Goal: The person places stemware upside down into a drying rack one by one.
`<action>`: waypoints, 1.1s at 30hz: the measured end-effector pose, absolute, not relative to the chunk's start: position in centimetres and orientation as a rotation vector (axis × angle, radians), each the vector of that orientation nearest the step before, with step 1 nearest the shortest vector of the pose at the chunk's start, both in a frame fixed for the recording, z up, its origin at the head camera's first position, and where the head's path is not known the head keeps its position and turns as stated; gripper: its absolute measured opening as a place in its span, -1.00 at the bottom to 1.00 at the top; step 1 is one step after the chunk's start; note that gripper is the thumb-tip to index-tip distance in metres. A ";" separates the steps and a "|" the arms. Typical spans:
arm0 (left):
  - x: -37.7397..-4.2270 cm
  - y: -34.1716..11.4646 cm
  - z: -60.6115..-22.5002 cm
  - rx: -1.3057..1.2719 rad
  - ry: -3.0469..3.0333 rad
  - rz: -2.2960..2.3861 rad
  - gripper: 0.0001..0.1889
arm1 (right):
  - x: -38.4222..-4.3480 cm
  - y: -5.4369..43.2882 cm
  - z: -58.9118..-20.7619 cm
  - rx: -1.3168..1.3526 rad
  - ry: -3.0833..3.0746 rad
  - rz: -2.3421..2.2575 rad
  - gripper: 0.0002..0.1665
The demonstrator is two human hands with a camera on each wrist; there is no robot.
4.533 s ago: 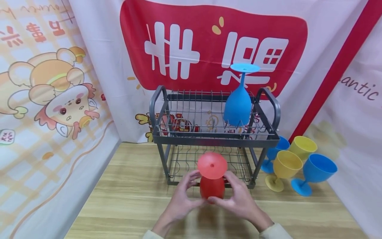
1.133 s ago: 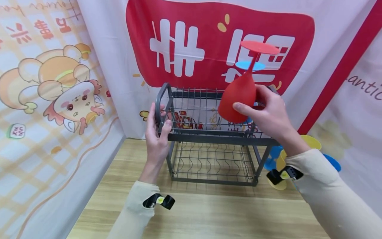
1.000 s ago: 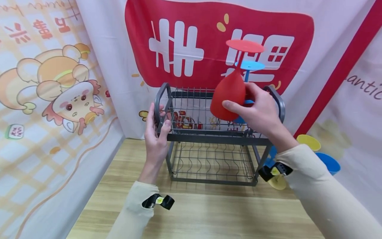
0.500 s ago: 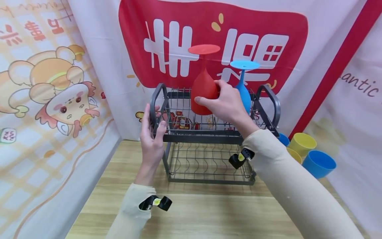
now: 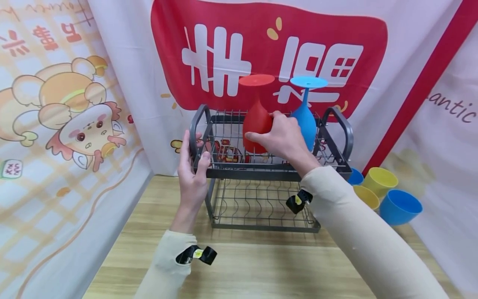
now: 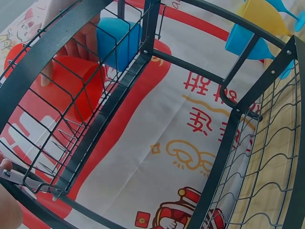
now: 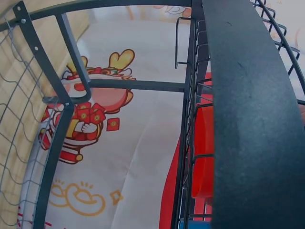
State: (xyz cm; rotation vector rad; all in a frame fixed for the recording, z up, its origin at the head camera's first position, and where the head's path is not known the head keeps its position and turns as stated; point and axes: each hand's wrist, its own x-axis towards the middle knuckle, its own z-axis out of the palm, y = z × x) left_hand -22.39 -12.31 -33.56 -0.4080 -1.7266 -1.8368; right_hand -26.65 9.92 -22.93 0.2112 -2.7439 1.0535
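Observation:
My right hand [image 5: 281, 135] grips the bowl of a red plastic goblet [image 5: 257, 118], upside down with its foot on top, in the upper tier of a dark grey two-tier dish rack [image 5: 257, 171]. A blue goblet [image 5: 307, 120] stands inverted just right of it in the same tier. My left hand [image 5: 192, 174] holds the rack's left end, thumb at the front corner and fingers by the side handle. Through the wires, the left wrist view shows the red goblet [image 6: 78, 83] with fingers on it. Most of the red goblet [image 7: 204, 152] is hidden by the rack bar in the right wrist view.
On the wooden table [image 5: 239, 265], right of the rack, stand upright goblets: a yellow one [image 5: 380, 179], an orange-yellow one [image 5: 366, 198], a blue one [image 5: 400, 207] and another blue one [image 5: 355, 177], partly hidden. Printed cloth [image 5: 123, 45] hangs behind and at the sides.
The right hand has carried the red goblet left from in front of the blue one, then lowered it into the upper tier. The left hand keeps its hold on the rack's left end.

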 end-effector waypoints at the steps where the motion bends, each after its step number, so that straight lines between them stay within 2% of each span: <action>1: -22.4 -12.3 -33.6 -0.407 -1.727 -1.838 -0.25 | -26.7 9.9 -23.0 0.201 -2.751 1.047 -0.04; 19: -22.3 -12.4 -33.7 -0.399 -1.741 -1.830 -0.25 | -26.1 9.8 -23.0 0.072 -2.718 1.037 -0.14; 33: -22.4 -12.3 -33.7 -0.413 -1.725 -1.829 -0.25 | -23.5 10.8 -23.3 0.222 -2.473 0.949 -0.01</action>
